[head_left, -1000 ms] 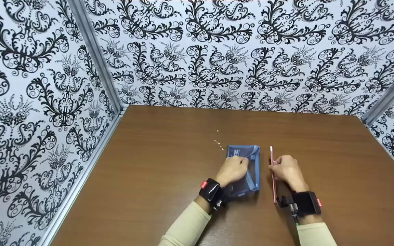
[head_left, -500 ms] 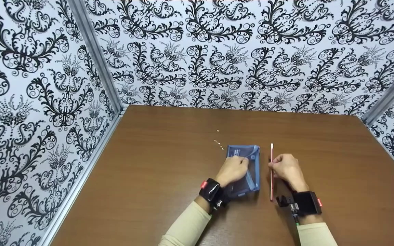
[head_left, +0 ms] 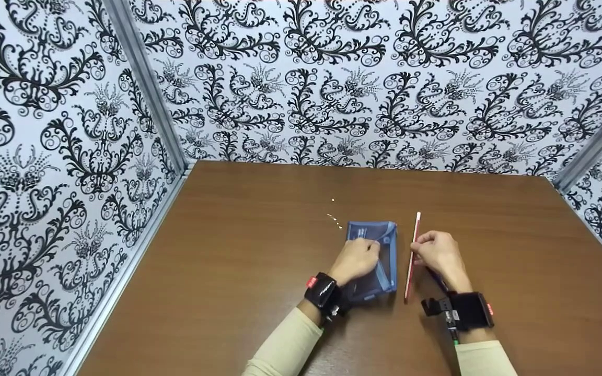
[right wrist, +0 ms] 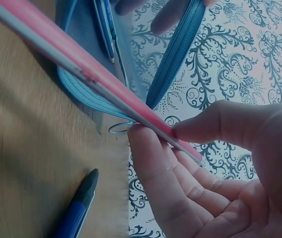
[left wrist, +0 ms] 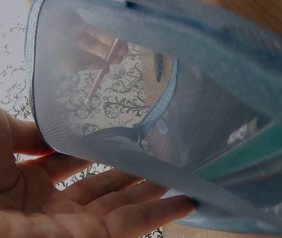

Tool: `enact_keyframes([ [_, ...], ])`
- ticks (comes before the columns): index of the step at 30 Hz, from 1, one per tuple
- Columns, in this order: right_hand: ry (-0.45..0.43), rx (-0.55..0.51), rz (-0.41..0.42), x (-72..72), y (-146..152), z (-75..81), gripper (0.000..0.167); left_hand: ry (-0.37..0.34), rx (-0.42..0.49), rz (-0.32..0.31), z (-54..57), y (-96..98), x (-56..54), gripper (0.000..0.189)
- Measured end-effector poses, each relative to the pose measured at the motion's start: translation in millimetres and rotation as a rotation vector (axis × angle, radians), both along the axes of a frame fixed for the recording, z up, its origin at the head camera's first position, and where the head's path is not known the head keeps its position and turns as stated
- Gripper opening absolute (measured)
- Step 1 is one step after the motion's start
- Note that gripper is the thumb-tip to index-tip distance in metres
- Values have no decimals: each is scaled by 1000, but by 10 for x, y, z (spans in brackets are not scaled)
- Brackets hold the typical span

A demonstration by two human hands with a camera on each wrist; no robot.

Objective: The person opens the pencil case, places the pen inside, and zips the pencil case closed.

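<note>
The slim red-and-white pencil swings its lower end nearer the blue mesh zip pouch! The right hand pinches it in its fingers, lengthwise just right of the pouch; the left hand grips that.

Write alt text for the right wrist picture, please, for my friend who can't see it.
A right hand pinches a slim red pencil with a pale stripe, slanting across the view. Behind it, an open blue mesh pouch holds a pen-like item, with left-hand fingers at the picture's top. A dark-tipped blue pen lies on the wooden table.
</note>
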State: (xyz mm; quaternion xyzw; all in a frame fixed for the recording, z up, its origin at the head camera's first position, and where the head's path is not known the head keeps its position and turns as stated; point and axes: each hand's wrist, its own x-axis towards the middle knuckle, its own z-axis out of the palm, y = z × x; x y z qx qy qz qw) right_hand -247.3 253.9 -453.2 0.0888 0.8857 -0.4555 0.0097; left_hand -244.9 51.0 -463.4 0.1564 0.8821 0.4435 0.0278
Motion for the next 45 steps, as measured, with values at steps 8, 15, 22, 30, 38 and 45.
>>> enact_keyframes([
  [8, 3, 1, -13, 4, -6, 23, 21, -13, 13, 4, 9, -2, 7, 47],
  [15, 8, -8, -22, 14, -8, 30, 22, -21, 11, 2, 11, -2, 10, 46],
  [22, 41, 15, -30, 22, -2, 49, 21, -24, 16, 5, 6, -1, 5, 46],
  [30, 89, -25, -42, 26, -8, 55, 20, 20, -21, -3, 6, 2, -8, 45],
  [38, 101, -46, -60, 24, -4, 57, 22, -30, 5, 1, -3, 2, -4, 46],
  [45, 121, -65, -91, 23, -6, 59, 23, -27, 11, 4, -2, 2, 0, 45],
])
